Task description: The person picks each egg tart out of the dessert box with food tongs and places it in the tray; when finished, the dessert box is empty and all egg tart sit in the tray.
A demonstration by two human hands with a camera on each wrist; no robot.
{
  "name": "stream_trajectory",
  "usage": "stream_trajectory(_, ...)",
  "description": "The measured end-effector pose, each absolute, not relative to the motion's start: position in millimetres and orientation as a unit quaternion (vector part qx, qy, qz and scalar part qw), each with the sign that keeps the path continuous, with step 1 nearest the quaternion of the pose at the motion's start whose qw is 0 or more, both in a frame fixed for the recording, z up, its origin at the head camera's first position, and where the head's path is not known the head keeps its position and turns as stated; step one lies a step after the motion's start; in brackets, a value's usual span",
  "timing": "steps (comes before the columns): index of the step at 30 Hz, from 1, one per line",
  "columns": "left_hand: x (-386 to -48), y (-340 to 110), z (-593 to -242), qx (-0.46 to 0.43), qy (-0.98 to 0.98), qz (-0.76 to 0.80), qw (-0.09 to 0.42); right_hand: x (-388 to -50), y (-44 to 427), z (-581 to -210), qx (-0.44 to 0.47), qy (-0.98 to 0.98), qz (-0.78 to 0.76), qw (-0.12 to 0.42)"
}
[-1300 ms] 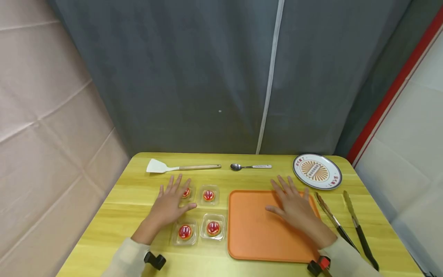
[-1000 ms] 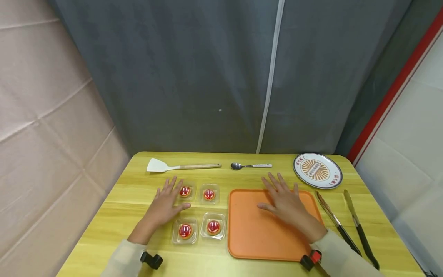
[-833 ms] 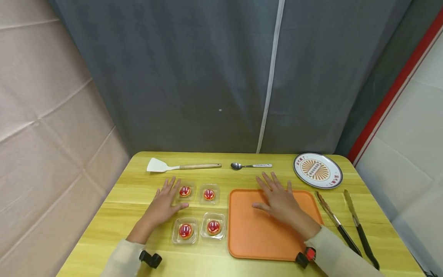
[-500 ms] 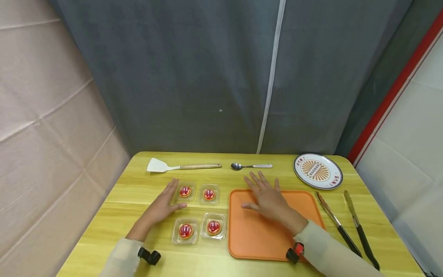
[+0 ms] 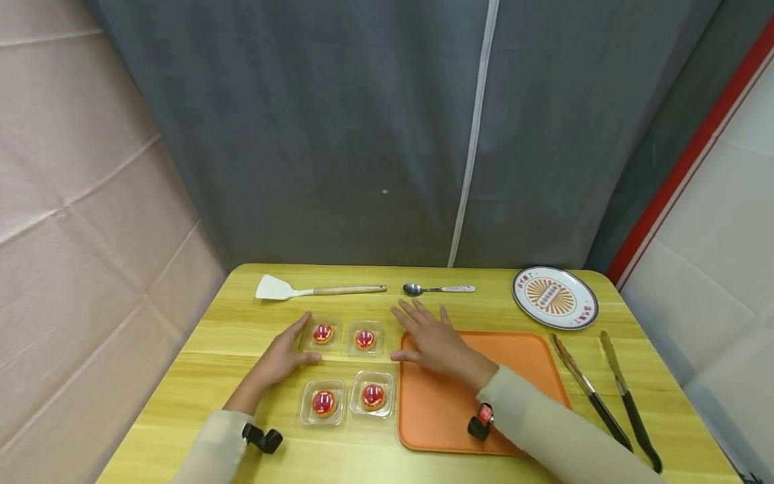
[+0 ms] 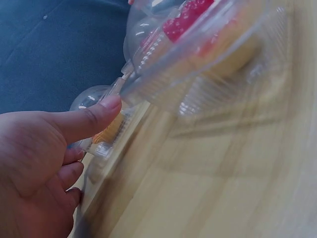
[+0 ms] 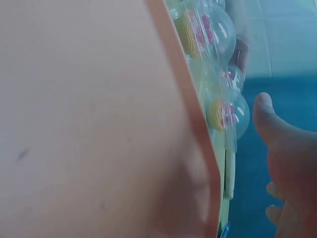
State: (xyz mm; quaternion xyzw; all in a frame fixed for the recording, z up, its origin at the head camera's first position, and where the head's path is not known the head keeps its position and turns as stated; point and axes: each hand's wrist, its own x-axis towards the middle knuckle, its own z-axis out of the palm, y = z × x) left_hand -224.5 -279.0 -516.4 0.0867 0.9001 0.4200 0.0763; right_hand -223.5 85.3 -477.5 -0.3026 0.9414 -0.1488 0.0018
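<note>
My left hand point(image 5: 281, 356) is beside the back-left clear box point(image 5: 323, 334), thumb and fingers parted around its left side; whether it touches the box, I cannot tell. In the left wrist view the left hand's thumb point(image 6: 89, 119) points toward clear domed boxes with red-topped tarts. My right hand point(image 5: 437, 343), fingers spread, hovers over the left part of the orange tray point(image 5: 484, 403), right of the back-right box point(image 5: 365, 339). Two more boxed tarts sit in front, left point(image 5: 323, 402) and right point(image 5: 372, 395). The right wrist view shows the right hand point(image 7: 292, 163) holding nothing.
A white spatula point(image 5: 275, 288) and a spoon point(image 5: 414, 290) lie along the table's back edge. At the right are a patterned plate point(image 5: 554, 298) and black-handled tongs point(image 5: 629, 403). A grey curtain point(image 5: 338, 134) hangs behind.
My right hand has moved left across the tray toward the boxes. The left hand has shifted slightly left, away from over the back-left box, and its fingers have drawn together. The objects have stayed put.
</note>
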Motion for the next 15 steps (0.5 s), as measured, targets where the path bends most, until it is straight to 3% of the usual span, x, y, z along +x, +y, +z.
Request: stream_trajectory(15,-225,-278,-524,0.075,0.887,0.449,0.076,-246,17,-476,-0.368,0.912,-0.164,0.073)
